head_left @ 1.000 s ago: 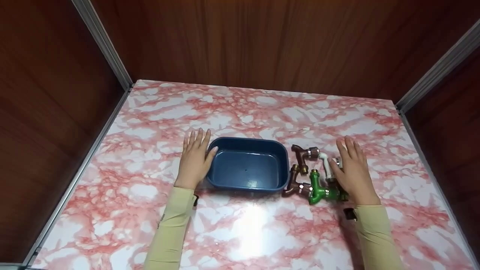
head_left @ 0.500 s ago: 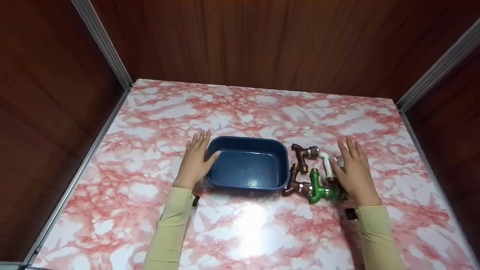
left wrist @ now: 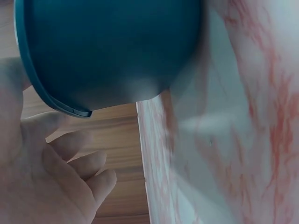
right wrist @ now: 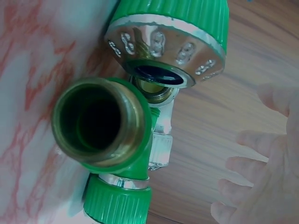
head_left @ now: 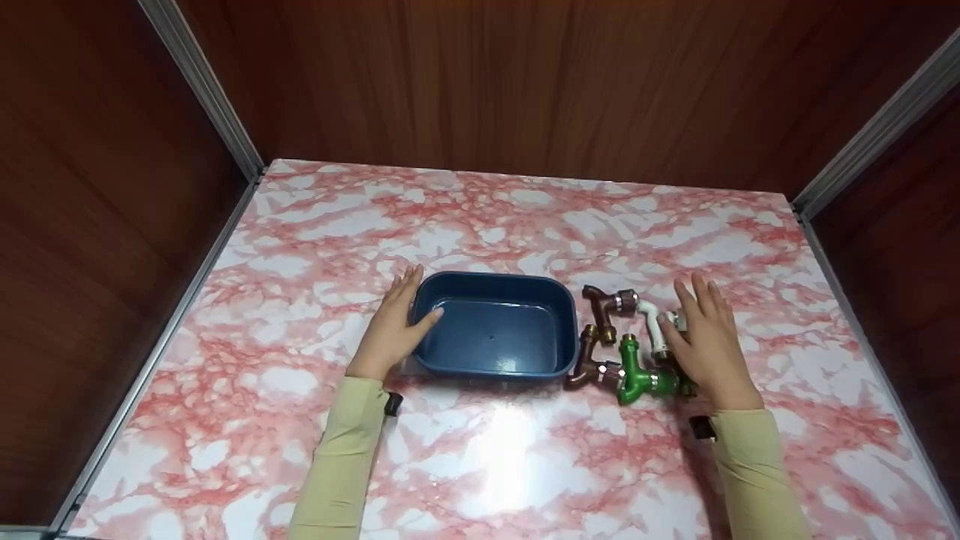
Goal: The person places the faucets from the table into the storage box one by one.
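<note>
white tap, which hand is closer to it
Right: the right hand is beside the white tap; the left hand is across the blue tub from it.

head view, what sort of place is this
Probably a small work booth, judging by the wood-grain panels on three visible sides, the grey corner strips between them, and the marbled tabletop they surround.

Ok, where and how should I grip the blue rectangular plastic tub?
I'd take the tub by its left rim, coming from the left and pinching inside and out: it stands above the pink marbled table, and the left hand is beside it. The opposite end is crowded by a dark brown tap with a brass-coloured end.
</note>
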The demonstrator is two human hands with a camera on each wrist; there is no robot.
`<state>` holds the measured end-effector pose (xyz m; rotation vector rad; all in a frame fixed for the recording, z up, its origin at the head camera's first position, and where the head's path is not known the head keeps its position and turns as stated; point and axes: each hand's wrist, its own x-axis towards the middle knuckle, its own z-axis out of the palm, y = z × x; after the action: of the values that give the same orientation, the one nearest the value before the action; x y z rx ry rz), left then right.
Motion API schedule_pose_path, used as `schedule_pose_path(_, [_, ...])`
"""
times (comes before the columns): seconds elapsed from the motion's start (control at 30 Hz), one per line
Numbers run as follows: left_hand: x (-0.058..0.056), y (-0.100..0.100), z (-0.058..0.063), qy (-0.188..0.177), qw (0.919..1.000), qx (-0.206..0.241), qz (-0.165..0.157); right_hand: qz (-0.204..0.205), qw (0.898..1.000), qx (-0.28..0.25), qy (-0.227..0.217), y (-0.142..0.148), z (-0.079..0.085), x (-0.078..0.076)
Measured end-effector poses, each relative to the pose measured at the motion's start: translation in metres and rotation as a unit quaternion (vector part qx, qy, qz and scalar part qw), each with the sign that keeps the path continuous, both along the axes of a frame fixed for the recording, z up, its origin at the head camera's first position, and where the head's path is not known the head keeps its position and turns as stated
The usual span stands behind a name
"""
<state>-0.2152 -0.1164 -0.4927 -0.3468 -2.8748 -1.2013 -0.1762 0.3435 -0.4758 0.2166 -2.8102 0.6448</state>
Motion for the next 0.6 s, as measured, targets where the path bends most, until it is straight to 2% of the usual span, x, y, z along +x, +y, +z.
schedule_pose_path(0.3, [0.0019, -0.0003, 0.0003, -0.029, 0.9977, 0.06, -0.014, -0.002, 1.0, -0.009, 0.001, 0.0021, -0.0025, 0.0009])
schedule_pose_path(0.6, [0.003, 0.0008, 0.0009, -0.031, 0.9948, 0.096, -0.017, -0.001, 1.0, -0.02, -0.005, 0.0036, -0.0041, 0.0046])
